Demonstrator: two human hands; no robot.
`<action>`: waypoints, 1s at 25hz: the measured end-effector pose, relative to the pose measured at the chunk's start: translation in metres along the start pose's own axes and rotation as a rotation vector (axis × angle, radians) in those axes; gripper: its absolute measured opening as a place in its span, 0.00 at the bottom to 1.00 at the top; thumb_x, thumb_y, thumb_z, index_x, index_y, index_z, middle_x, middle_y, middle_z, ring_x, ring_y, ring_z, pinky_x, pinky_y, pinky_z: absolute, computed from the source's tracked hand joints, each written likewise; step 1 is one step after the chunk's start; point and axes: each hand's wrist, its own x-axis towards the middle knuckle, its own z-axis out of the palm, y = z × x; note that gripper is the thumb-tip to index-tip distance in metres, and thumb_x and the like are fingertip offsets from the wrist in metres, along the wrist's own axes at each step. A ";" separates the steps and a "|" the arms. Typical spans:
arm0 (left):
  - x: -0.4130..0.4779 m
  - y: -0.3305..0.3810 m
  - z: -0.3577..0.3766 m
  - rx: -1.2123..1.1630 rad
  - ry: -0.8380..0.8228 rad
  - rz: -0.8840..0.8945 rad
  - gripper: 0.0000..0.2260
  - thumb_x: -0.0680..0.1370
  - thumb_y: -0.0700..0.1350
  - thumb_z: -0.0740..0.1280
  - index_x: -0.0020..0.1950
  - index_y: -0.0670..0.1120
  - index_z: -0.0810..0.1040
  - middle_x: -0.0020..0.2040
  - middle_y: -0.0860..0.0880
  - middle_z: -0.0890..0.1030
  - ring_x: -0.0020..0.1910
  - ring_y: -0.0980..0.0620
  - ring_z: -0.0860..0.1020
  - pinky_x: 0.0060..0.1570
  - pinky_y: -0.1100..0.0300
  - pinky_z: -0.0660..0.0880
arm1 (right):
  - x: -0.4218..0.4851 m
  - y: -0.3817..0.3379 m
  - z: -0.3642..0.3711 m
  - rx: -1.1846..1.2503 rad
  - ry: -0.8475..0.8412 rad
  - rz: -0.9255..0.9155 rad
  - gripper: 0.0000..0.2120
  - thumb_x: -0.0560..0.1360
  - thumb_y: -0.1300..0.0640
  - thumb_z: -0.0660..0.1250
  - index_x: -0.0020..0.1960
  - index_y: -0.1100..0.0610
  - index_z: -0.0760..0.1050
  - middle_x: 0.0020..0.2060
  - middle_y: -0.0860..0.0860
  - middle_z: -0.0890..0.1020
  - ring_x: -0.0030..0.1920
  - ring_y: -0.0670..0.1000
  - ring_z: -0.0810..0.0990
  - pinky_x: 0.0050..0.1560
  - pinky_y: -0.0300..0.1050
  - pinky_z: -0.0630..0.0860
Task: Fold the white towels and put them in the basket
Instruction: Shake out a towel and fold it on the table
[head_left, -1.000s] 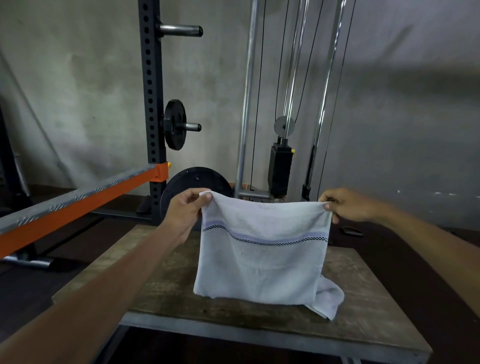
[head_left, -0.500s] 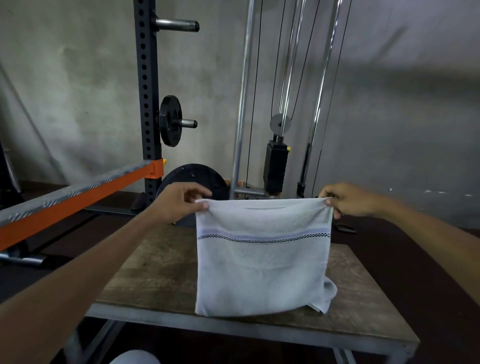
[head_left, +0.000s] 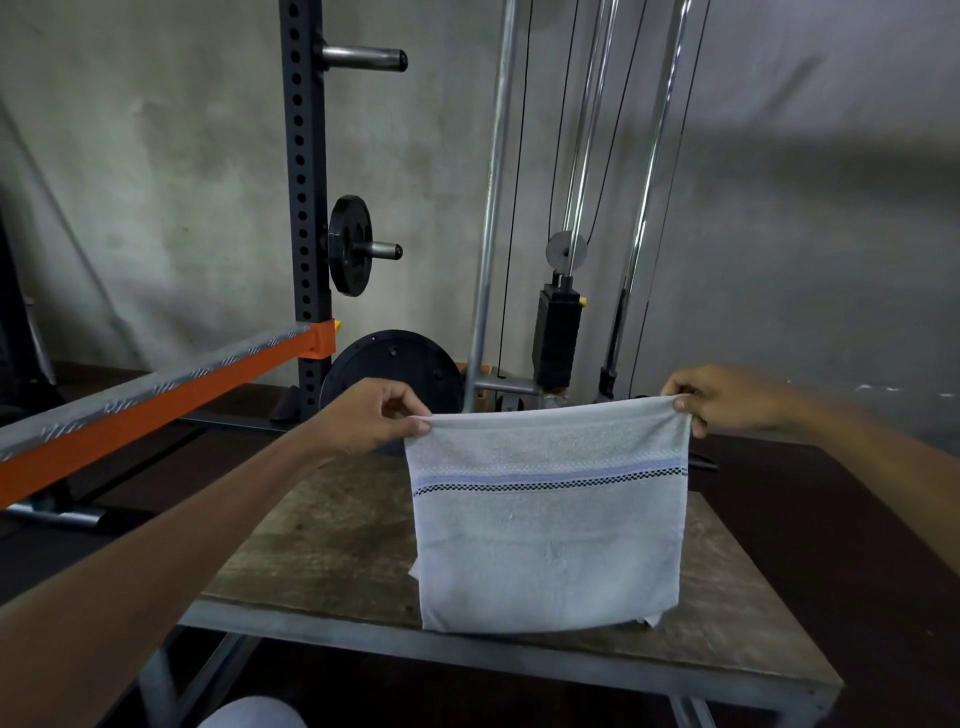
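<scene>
A: Any writing we can read? None legible; the white towel (head_left: 545, 530) just has a blue band and a black checkered line.

B: Around it: power rack upright (head_left: 306, 208), orange safety bar (head_left: 156, 400), weight plate (head_left: 395, 369) behind.

A: Grip? Left hand (head_left: 363, 415) and right hand (head_left: 727, 397) each pinch a top corner; towel hangs doubled over the wooden table (head_left: 322, 551), lower edge near its front.

B: Versus half a second back, we see the trailing tail tucked in more.
</scene>
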 end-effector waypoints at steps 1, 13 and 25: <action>0.001 -0.001 -0.002 0.024 0.022 0.009 0.06 0.72 0.40 0.73 0.47 0.42 0.80 0.42 0.47 0.83 0.41 0.53 0.81 0.45 0.58 0.79 | 0.001 0.001 0.000 0.011 0.006 -0.005 0.08 0.80 0.60 0.59 0.46 0.51 0.75 0.30 0.51 0.80 0.37 0.50 0.79 0.45 0.47 0.72; 0.027 0.028 -0.036 0.657 0.058 0.154 0.05 0.73 0.42 0.72 0.48 0.43 0.85 0.34 0.56 0.78 0.34 0.59 0.75 0.33 0.75 0.66 | 0.016 0.000 -0.004 0.224 0.230 -0.055 0.11 0.78 0.67 0.62 0.41 0.53 0.74 0.38 0.58 0.82 0.30 0.43 0.81 0.38 0.38 0.78; 0.045 0.017 -0.037 -0.118 -0.244 -0.291 0.07 0.75 0.44 0.68 0.48 0.42 0.81 0.29 0.50 0.80 0.22 0.60 0.72 0.23 0.71 0.69 | 0.026 0.030 0.005 0.637 0.039 0.086 0.05 0.77 0.67 0.62 0.49 0.64 0.76 0.27 0.55 0.77 0.24 0.45 0.75 0.23 0.35 0.70</action>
